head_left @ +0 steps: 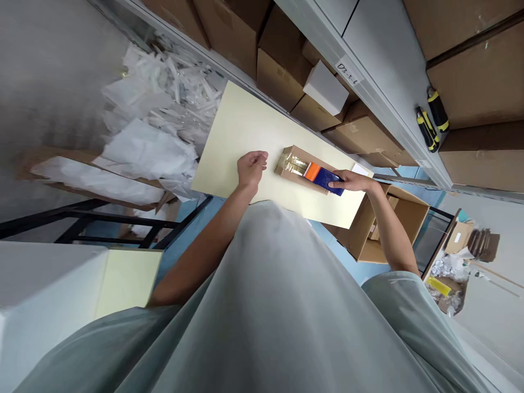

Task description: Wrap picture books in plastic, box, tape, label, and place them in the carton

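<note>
The left hand (252, 168), fingers curled nearly closed, is over bare pale, smooth desk (233, 128), apart from the narrow cardboard box (303, 183). The right hand's (352, 180) grip is closed on the blue end of the blue-and-orange object (325, 179); its orange end reaches over the box. Beyond the desk's straight far edge stand brown cartons (282, 76) on a metal shelf (368, 90).

The object (329, 182) in the right hand (347, 180) is dark blue with an orange end. Beside that hand, the carton (286, 173) is brown; beneath both hands, the tabletop (241, 128) is plain pale yellow. Wrappings (145, 150) past the left hand (250, 168) are white.
</note>
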A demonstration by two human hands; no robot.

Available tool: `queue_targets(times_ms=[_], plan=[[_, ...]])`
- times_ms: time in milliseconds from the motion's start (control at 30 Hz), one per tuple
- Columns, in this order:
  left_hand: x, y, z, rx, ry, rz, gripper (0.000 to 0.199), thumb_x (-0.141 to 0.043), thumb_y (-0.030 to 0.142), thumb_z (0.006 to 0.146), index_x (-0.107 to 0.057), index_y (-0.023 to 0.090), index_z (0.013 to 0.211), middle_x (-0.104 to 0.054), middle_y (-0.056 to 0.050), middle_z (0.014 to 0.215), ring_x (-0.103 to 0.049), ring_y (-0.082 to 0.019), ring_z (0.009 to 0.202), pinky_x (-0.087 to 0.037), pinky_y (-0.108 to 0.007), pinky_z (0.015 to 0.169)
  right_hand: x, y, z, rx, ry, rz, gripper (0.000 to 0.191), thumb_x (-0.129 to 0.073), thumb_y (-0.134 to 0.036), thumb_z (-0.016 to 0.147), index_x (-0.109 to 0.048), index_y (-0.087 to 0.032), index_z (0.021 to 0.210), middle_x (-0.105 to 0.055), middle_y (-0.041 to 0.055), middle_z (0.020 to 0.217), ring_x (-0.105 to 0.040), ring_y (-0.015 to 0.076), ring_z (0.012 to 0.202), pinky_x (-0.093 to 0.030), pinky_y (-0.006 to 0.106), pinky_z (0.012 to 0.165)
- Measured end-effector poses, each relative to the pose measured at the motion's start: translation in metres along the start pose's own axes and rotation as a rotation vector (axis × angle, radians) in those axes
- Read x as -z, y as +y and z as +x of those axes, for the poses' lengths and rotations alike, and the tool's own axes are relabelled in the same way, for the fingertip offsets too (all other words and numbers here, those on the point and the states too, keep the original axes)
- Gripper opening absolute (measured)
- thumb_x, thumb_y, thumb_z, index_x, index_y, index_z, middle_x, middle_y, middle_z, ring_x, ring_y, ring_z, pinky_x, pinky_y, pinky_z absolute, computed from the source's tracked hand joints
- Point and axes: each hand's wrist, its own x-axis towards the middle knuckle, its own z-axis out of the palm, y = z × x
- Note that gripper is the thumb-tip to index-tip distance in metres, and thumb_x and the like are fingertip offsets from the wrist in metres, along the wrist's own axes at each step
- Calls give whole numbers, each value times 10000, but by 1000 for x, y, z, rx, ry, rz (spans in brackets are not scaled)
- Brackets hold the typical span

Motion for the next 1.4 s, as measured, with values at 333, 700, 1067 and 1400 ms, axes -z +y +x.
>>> queue_targets(times_ms=[333,700,1067,1400], plan=[[-21,-38,25,-89,-73,298,423,-878,202,791,-773,176,1200,-805,-81,1050,-688,-170,794,-580,-322,847,-9,4,6,10,24,27,557,-837,-695,883,-666,-184,1027,-790,69,981,-699,190,831,-581,265,711],[-35,-8,-5,-213,-148,498,320,-979,401,757,-810,179,914,-817,-61,928,-716,-196,788,-571,-317,790,-8,13,14,52,-35,-6,339,-774,-481,1033,-722,-149,1078,-813,57,955,-732,177,795,-584,272,750],[-40,-19,-2,-202,-33,556,158,-907,180,749,-780,152,840,-743,-20,810,-710,-178,844,-596,-305,856,5,87,-5,25,-89,-55,566,-839,-588,973,-817,-42,1116,-807,54,1081,-805,271,1097,-608,387,1012],[-43,-26,3,-262,8,674,253,-930,258,742,-739,164,879,-738,-1,834,-706,-165,816,-631,-326,846,6,183,-51,-196,-56,-38,653,-706,-583,1032,-775,66,1034,-795,179,1325,-773,277,1259,-536,340,1090]])
